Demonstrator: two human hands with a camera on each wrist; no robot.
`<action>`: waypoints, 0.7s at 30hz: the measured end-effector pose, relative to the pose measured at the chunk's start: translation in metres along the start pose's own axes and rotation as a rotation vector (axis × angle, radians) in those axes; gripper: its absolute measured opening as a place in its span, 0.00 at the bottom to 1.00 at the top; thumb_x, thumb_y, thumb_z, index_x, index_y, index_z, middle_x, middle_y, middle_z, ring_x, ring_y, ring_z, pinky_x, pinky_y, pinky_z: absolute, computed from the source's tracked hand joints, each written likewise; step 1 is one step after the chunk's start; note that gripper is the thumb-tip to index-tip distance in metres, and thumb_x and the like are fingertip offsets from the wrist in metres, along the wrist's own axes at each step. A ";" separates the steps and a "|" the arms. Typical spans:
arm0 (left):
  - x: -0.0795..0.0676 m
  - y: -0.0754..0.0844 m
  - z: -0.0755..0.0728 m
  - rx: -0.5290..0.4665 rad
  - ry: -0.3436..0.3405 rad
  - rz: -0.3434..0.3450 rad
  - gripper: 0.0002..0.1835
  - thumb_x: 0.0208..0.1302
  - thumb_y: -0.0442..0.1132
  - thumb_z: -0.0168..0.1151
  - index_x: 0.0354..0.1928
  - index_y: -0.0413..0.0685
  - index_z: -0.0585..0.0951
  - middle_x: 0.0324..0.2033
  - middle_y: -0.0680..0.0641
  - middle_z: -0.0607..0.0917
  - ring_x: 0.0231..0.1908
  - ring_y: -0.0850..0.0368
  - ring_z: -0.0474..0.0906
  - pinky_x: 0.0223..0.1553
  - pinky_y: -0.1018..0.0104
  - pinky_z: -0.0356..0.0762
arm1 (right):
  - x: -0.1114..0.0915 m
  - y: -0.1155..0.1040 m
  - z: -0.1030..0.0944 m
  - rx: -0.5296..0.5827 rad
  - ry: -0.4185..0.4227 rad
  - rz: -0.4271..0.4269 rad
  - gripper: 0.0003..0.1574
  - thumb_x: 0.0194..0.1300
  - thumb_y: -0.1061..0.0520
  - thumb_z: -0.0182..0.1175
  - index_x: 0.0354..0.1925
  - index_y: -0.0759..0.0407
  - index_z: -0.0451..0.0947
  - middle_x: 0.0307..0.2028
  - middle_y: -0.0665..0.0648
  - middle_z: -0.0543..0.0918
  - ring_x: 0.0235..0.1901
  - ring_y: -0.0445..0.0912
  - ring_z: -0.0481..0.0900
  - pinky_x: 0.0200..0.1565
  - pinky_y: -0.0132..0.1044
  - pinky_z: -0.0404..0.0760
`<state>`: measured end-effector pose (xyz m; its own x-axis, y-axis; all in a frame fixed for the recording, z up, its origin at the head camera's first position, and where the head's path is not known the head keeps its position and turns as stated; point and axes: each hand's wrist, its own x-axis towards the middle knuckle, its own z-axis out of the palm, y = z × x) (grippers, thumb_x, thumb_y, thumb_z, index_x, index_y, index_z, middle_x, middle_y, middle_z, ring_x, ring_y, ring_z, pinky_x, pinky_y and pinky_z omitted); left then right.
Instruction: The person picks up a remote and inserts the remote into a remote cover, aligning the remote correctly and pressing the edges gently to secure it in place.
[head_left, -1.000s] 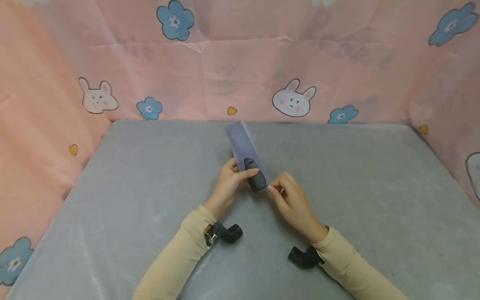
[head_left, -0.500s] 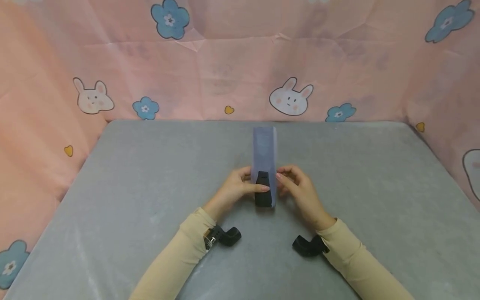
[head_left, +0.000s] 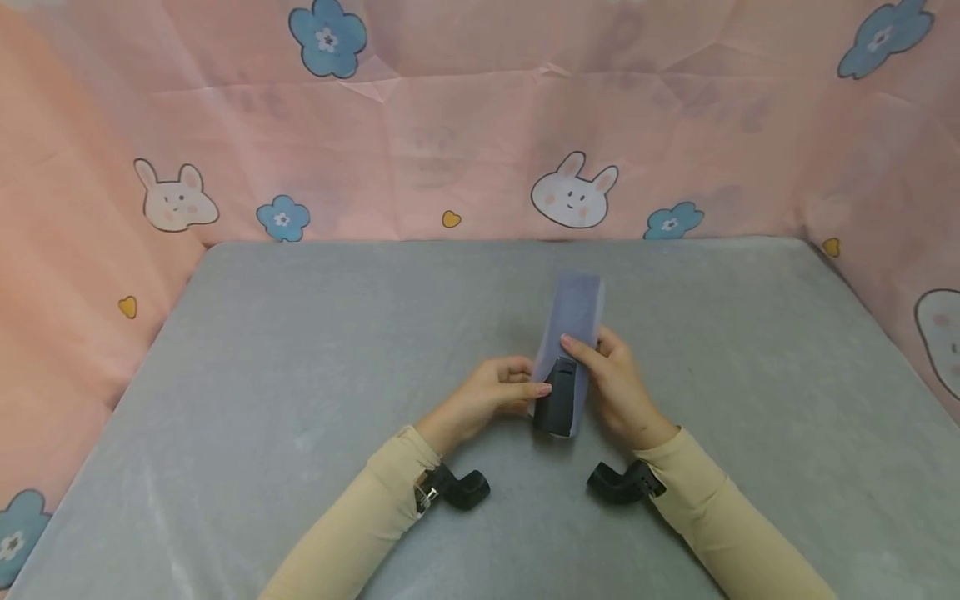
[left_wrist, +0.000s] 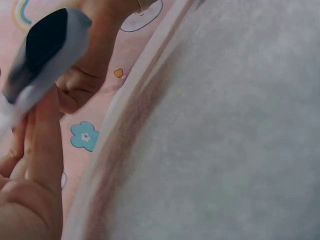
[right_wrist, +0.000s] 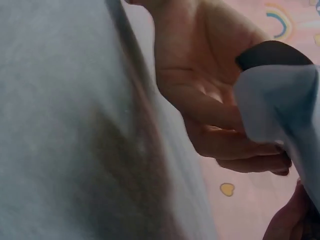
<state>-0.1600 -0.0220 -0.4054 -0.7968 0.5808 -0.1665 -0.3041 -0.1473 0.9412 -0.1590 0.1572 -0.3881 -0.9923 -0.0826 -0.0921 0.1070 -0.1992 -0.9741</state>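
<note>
The left hand (head_left: 483, 396) pinches the left edge of a black case (head_left: 557, 407), which lies against a bluish pouch (head_left: 579, 304) between both hands. The right hand (head_left: 626, 396), at the pouch's edge half a second ago, now grips it, thumb across the front. Beyond the hands hangs a rabbit-print backdrop (head_left: 405, 150).

grey tabletop (head_left: 337, 333), faintly mottled, straight far edge, rounded far corners, pale smudges toward the left
</note>
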 end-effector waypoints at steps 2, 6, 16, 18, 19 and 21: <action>0.000 -0.003 -0.001 -0.059 -0.017 0.002 0.09 0.64 0.25 0.53 0.44 0.27 0.74 0.31 0.50 0.83 0.30 0.62 0.79 0.34 0.69 0.78 | 0.000 -0.002 -0.001 0.043 0.028 -0.020 0.10 0.68 0.64 0.54 0.47 0.59 0.73 0.36 0.47 0.82 0.36 0.38 0.78 0.41 0.29 0.77; 0.001 -0.005 -0.002 -0.092 -0.040 0.002 0.05 0.65 0.26 0.51 0.38 0.39 0.76 0.30 0.54 0.80 0.30 0.63 0.77 0.33 0.71 0.76 | -0.001 -0.005 -0.002 0.087 0.044 -0.049 0.09 0.68 0.65 0.53 0.45 0.56 0.75 0.36 0.47 0.82 0.35 0.38 0.79 0.40 0.29 0.77; 0.002 -0.008 -0.001 -0.094 -0.032 0.011 0.08 0.65 0.24 0.51 0.43 0.30 0.75 0.31 0.54 0.81 0.33 0.63 0.79 0.40 0.68 0.78 | -0.002 -0.004 0.002 0.122 0.068 -0.080 0.18 0.70 0.64 0.49 0.57 0.57 0.63 0.42 0.48 0.77 0.39 0.40 0.76 0.43 0.30 0.75; 0.002 -0.009 0.001 -0.083 -0.032 0.014 0.08 0.65 0.23 0.52 0.45 0.26 0.74 0.31 0.54 0.81 0.32 0.62 0.79 0.40 0.67 0.79 | -0.004 -0.002 0.005 0.118 0.065 -0.099 0.21 0.70 0.64 0.49 0.59 0.55 0.61 0.42 0.50 0.77 0.39 0.41 0.78 0.41 0.31 0.77; 0.001 -0.008 0.001 -0.077 -0.031 0.014 0.09 0.65 0.23 0.52 0.45 0.25 0.73 0.31 0.54 0.81 0.32 0.62 0.78 0.40 0.67 0.79 | -0.004 -0.002 0.006 0.118 0.061 -0.107 0.22 0.70 0.64 0.49 0.59 0.54 0.60 0.42 0.51 0.77 0.38 0.42 0.79 0.40 0.32 0.78; 0.001 -0.008 0.003 -0.072 -0.040 0.017 0.11 0.65 0.23 0.52 0.47 0.21 0.71 0.31 0.53 0.81 0.32 0.62 0.78 0.41 0.66 0.79 | -0.005 -0.001 0.006 0.127 0.053 -0.116 0.24 0.70 0.64 0.50 0.61 0.52 0.58 0.42 0.52 0.77 0.38 0.43 0.80 0.40 0.34 0.80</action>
<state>-0.1571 -0.0181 -0.4125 -0.7809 0.6093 -0.1377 -0.3289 -0.2136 0.9199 -0.1541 0.1516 -0.3857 -1.0000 -0.0007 0.0058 -0.0052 -0.3264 -0.9452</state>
